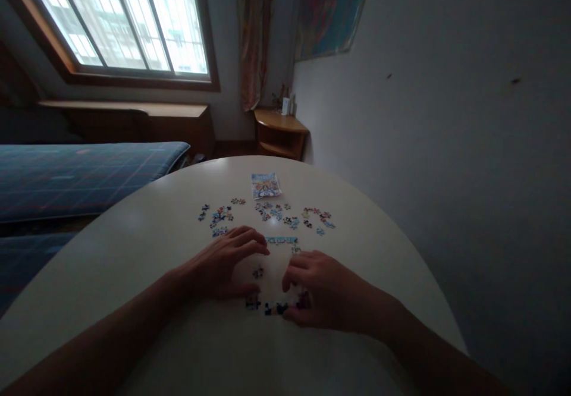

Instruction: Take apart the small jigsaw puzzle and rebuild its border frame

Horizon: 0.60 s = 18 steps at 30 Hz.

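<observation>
On the round white table (147,247) lies a partly joined jigsaw frame: a blue top strip (281,240) and a dark bottom strip (273,308). My left hand (225,265) lies flat beside the frame's left side, fingers stretched out toward the top strip. My right hand (321,286) rests on the frame's right side with its fingers curled down, the thumb touching the bottom strip. A single loose piece (257,273) sits between the hands. Whether the right fingers hold a piece is hidden.
Several loose puzzle pieces lie in clusters (220,214) (317,217) beyond the hands, with a small picture card (265,185) behind them. A blue bed (75,173) stands left, a wooden corner shelf (280,131) behind, and a wall (446,146) close on the right.
</observation>
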### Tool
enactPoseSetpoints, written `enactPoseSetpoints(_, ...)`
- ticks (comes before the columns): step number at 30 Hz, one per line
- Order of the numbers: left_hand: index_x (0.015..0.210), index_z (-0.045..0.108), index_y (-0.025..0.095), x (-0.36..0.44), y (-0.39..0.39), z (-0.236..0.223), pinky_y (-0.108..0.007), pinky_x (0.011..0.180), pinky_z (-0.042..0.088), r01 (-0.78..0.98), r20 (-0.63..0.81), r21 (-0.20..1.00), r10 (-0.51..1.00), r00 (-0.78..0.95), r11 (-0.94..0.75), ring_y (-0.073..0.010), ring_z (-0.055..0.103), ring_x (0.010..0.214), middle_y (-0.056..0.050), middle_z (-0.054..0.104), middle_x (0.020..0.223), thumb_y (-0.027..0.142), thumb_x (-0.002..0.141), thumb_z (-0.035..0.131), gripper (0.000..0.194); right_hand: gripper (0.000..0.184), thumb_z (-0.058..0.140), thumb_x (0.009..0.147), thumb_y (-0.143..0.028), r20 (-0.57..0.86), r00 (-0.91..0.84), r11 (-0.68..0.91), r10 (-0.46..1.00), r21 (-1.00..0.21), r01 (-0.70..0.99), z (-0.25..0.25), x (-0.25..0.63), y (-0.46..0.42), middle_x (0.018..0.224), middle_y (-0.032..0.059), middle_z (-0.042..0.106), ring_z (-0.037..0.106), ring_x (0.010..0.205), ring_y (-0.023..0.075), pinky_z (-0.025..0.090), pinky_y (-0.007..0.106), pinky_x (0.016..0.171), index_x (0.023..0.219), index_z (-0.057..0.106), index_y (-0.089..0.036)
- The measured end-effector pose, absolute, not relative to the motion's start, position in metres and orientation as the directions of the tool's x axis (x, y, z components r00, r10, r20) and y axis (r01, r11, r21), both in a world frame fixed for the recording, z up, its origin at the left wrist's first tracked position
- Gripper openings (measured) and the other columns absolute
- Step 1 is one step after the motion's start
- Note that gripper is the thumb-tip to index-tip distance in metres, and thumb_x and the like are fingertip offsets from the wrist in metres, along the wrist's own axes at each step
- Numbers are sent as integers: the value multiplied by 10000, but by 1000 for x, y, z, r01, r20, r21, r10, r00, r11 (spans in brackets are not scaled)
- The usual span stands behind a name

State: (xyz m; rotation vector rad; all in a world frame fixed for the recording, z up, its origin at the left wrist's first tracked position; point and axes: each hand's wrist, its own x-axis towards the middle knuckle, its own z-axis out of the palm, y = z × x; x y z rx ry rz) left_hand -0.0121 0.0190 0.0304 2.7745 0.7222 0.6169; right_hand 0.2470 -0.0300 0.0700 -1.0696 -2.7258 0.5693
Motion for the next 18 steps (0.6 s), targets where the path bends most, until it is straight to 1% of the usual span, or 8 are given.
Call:
enactPoseSetpoints(3, 930, 606, 200, -14, 5, 37, -341, 765, 487, 424, 390, 287, 509, 767, -859, -179, 587, 810, -38, 647, 887, 258, 896, 595, 68, 317, 786, 738, -373, 13, -738, 684, 675, -388, 618, 63, 236, -36, 995, 35, 680, 610, 934, 200, 413, 346, 881, 981, 673, -205)
enactPoseSetpoints(4, 892, 601, 204, -16, -2, 39, -320, 712, 476, 427, 377, 278, 506, 776, -861, -169, 576, 752, -17, 634, 814, 251, 905, 587, 51, 320, 783, 740, -379, 8, -736, 682, 676, -386, 622, 61, 234, -38, 1001, 39, 684, 614, 948, 209, 411, 353, 885, 984, 673, -204)
enactPoseSetpoints(6, 908, 600, 207, -21, -17, 40, -318, 679, 473, 471, 335, 275, 543, 770, -838, -175, 585, 740, -13, 643, 823, 266, 894, 620, 63, 329, 777, 747, -392, -4, -727, 672, 687, -376, 638, 59, 232, -39, 1022, 50, 693, 619, 968, 225, 405, 368, 893, 993, 673, -199)
enactPoseSetpoints(8, 1016, 610, 227, -26, -30, 36, -342, 711, 494, 495, 337, 259, 558, 759, -830, -198, 619, 819, -28, 671, 951, 298, 886, 660, 156, 340, 769, 755, -398, -8, -713, 664, 701, -357, 657, 58, 230, -40, 1035, 59, 699, 623, 971, 235, 397, 378, 892, 1009, 674, -193)
enactPoseSetpoints(10, 1161, 589, 244, -28, -39, 30, -374, 750, 511, 521, 344, 237, 572, 744, -820, -229, 633, 918, -48, 671, 1089, 341, 869, 699, 327, 329, 761, 762, -396, -13, -703, 659, 711, -339, 672, 58, 230, -40, 1025, 56, 706, 629, 959, 235, 387, 381, 886, 1008, 678, -193)
enactPoseSetpoints(12, 1196, 580, 254, -27, -42, 24, -389, 764, 517, 538, 321, 215, 579, 749, -815, -242, 632, 951, -46, 668, 1122, 335, 855, 720, 378, 294, 753, 770, -384, -21, -698, 654, 716, -328, 681, 59, 228, -41, 1000, 46, 713, 633, 944, 230, 377, 377, 879, 984, 685, -196)
enactPoseSetpoints(16, 1060, 623, 240, -19, -41, 21, -339, 729, 508, 521, 337, 130, 532, 777, -844, -199, 635, 856, -19, 683, 989, 245, 937, 607, 124, 205, 722, 794, -358, -32, -681, 640, 731, -311, 702, 59, 224, -45, 939, 32, 717, 634, 910, 213, 362, 363, 854, 917, 686, -197)
enactPoseSetpoints(18, 1008, 630, 214, -16, -41, 23, -314, 701, 499, 505, 358, 56, 489, 795, -861, -177, 632, 798, -20, 685, 918, 209, 979, 532, 103, 177, 706, 809, -355, -26, -675, 639, 737, -296, 710, 57, 222, -46, 923, 32, 715, 630, 903, 210, 357, 356, 836, 887, 682, -198)
